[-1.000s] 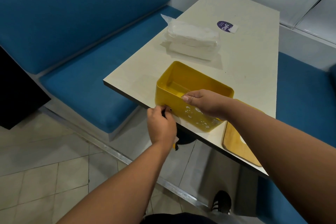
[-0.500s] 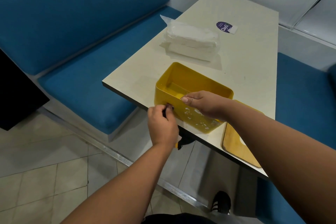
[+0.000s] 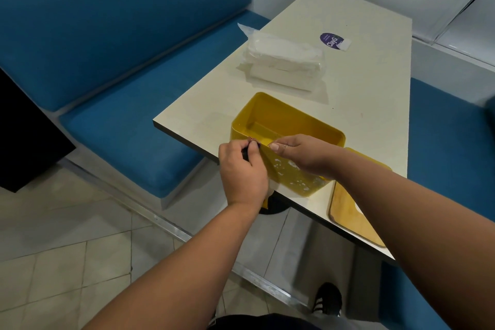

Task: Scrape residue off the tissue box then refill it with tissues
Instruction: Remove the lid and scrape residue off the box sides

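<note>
Yellow box (image 3: 284, 126), open-topped, at the near edge of the table (image 3: 375, 83), its near wall flecked with white residue (image 3: 288, 166). Right hand (image 3: 302, 154) curled over the near rim, thumb on the outer face, gripping the box. Left hand (image 3: 242, 171) closed round a small dark tool (image 3: 252, 140) — probably a scraper, mostly hidden by the fingers — tip against the near-left corner at the rim. Wrapped tissue pack (image 3: 284, 61) farther back on the table, apart from the box. Wooden lid (image 3: 351, 211) flat just right of the box, under the right forearm. Purple sticker (image 3: 331, 39) near the far end — blue bench (image 3: 126, 131) to the left.
</note>
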